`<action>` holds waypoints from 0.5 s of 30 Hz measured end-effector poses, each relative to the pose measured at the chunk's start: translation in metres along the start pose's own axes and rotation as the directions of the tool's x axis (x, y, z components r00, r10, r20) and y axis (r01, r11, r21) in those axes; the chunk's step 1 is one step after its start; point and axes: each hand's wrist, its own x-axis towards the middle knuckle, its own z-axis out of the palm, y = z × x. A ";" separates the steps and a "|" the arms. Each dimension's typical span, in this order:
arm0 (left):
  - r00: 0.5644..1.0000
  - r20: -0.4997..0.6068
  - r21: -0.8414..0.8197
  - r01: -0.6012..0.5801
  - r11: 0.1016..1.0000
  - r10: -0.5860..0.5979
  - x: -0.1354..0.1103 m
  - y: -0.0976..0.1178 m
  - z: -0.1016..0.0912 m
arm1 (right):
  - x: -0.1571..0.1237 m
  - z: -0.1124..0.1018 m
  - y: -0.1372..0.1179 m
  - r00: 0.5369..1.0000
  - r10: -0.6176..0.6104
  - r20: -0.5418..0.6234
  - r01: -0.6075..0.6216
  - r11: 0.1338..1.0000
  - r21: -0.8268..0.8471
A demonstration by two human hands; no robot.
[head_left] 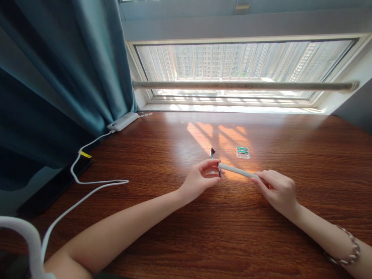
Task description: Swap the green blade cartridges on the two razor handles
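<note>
My right hand [276,190] is closed around the lower end of a white razor handle [238,170], which slants up to the left. At its far end is a dark razor head [219,170], set crosswise. My left hand [200,178] pinches that head between thumb and fingers at its two ends. Whether head and handle are locked together or only touching, I cannot tell. Just beyond my left fingers lies a small metallic and dark brown object [212,152], partly hidden by the hand. To the right, a clear plastic case [243,153] holds green-striped blade cartridges.
The brown wooden table [162,240] reaches to the window [247,62], with a horizontal bar [241,85] across it. A white power bank [123,121] sits by the blue curtain [72,58]. Its white cable [84,184] loops over the left side. Sunlight patches fall mid-table.
</note>
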 end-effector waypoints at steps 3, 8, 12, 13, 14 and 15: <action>1.000 0.012 0.003 0.002 1.000 -0.002 -0.001 -0.001 -0.001 | 0.000 0.000 0.001 1.000 -0.007 -0.005 0.007 1.000 0.028; 0.999 0.018 0.028 -0.030 0.999 0.029 -0.002 -0.003 -0.002 | -0.001 0.001 0.000 1.000 -0.004 0.009 0.004 1.000 -0.014; 0.999 0.026 0.049 -0.049 0.998 0.048 -0.002 -0.002 -0.001 | -0.001 0.002 0.001 0.998 0.058 -0.007 -0.058 0.998 -0.034; 0.999 0.029 0.055 -0.045 0.997 0.043 -0.002 -0.002 -0.001 | -0.001 0.002 0.001 0.999 0.049 -0.004 -0.049 0.999 -0.021; 0.999 0.032 0.058 -0.041 0.997 0.039 -0.002 -0.003 -0.001 | -0.001 0.001 0.001 0.999 0.032 0.001 -0.032 0.999 -0.004; 0.999 0.032 0.056 -0.038 0.998 0.037 -0.002 -0.003 -0.002 | -0.001 0.001 0.001 1.000 0.012 0.007 -0.012 1.000 0.012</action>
